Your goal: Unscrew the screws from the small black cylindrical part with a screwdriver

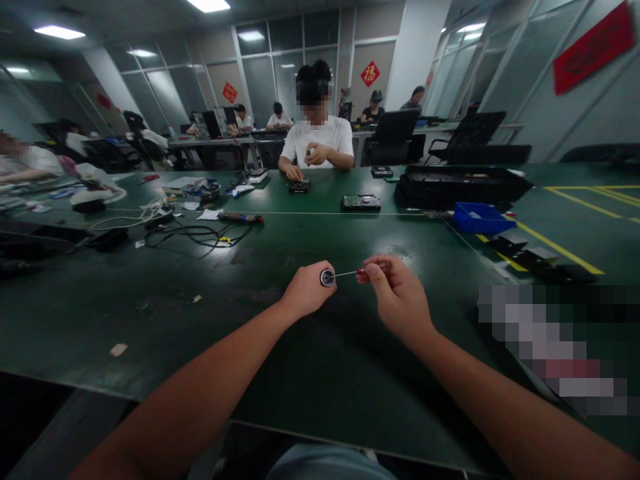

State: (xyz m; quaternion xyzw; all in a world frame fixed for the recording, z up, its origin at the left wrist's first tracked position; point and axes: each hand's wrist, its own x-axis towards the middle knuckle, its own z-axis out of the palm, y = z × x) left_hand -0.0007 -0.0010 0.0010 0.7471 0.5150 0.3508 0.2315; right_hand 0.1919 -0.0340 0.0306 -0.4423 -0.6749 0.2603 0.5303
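Observation:
In the head view my left hand [306, 291] is closed around a small round part [327, 278] with a silvery rim and a dark inside; its open face points toward me and the rest is hidden in the fingers. My right hand [403, 297] grips a screwdriver [361, 271] by its reddish handle, fingers wrapped round it. The thin metal shaft points left, and its tip reaches the face of the round part. Whether the tip sits in a screw is too small to tell. Both hands are above the green table [260, 373].
Across the table a person [318, 137] handles a small dark device. A hard drive [361, 202], a long black tray [460, 187] and a blue bin [483, 218] stand beyond my hands. Left lie black cables [200, 235] and an electric screwdriver [240, 218]. A pixelated patch covers the right side.

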